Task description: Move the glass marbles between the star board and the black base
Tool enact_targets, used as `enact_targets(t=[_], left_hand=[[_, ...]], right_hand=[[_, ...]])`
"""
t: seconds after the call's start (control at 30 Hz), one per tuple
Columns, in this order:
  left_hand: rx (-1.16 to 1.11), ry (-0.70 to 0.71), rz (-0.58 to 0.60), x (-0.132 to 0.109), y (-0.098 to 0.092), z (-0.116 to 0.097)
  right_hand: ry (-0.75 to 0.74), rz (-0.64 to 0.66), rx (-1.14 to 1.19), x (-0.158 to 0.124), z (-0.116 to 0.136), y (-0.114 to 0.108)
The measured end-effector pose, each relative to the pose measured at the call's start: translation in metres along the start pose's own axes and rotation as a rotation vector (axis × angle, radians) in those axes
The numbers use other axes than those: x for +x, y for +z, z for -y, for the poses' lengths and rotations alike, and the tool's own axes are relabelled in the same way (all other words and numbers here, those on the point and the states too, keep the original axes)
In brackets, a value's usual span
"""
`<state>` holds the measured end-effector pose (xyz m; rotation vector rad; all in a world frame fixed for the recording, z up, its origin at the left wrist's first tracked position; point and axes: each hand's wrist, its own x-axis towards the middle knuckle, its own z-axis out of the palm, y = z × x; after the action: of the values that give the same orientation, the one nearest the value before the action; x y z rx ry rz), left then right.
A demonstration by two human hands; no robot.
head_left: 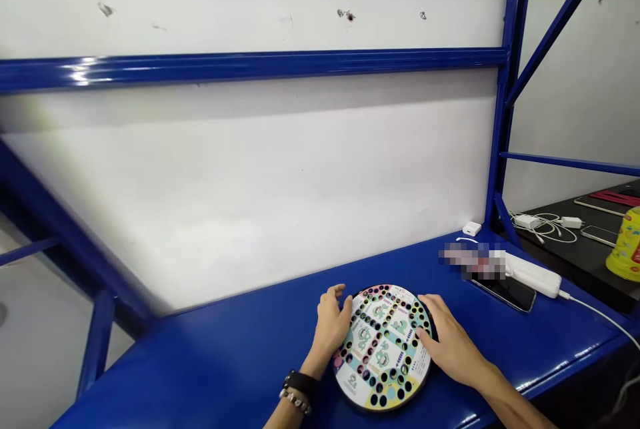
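A round game board with cartoon figures and rings of dark holes lies on the blue metal shelf. At its left edge is my left hand, fingers bent and thumb against the rim. A dark band and a beaded bracelet circle that wrist. My right hand grips the board's right edge, its thumb over the top face and the other fingers along the outer rim. The underside of the board is hidden.
A dark-screened phone, a white power strip with a cable and a small white adapter lie on the shelf at right. Blue frame bars cross a white wall. A yellow container stands on a dark table.
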<state>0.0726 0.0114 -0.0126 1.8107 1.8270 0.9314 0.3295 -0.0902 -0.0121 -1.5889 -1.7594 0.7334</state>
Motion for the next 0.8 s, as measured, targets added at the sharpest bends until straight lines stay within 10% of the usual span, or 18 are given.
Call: enact_targets(t=[0.2,0.53,0.8], left_hand=[[0.054,0.063,0.206,-0.006,-0.014,0.001],[0.424,0.297,0.203,-0.009,-0.019,-0.014],[0.561,0.575,0.473,-0.039,-0.010,-0.024]], right_hand=[[-0.070,0.079,-0.289,-0.002,0.018,0.002],[-0.092,0.404,-0.448,0.021,0.040,-0.003],[-0.170,0.379,-0.482,0.028,0.031,0.004]])
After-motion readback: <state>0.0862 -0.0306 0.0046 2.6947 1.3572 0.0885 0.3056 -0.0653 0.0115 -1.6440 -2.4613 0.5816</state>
